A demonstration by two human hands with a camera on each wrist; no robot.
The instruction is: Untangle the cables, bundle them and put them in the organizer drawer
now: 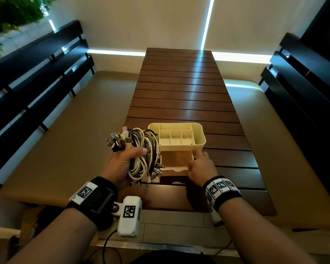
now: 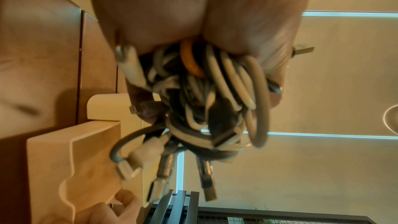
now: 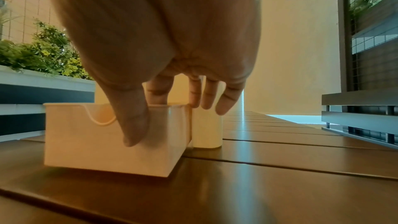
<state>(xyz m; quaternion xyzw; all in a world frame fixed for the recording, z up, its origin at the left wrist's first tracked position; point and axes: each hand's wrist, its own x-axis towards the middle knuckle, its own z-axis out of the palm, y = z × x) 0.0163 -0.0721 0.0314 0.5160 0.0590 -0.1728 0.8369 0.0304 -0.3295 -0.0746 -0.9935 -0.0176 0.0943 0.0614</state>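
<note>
white, grey, black and orange cable bundle (image 1: 141, 153), cream organizer (image 1: 198, 141), dark brown slatted table (image 1: 183, 96), black-and-white checkered wrist tags (image 1: 219, 186).

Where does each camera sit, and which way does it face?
Head: looks forward and down at the table; both forearms show.
Left wrist: looks along the left hand gripping the cable bundle.
Right wrist: sits low, looking along the right hand at the drawer.
All three share the drawer.

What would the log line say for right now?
left hand: grips cable bundle | right hand: fingers on open drawer rim | drawer: pulled out, no cables inside | organizer: on table
</note>
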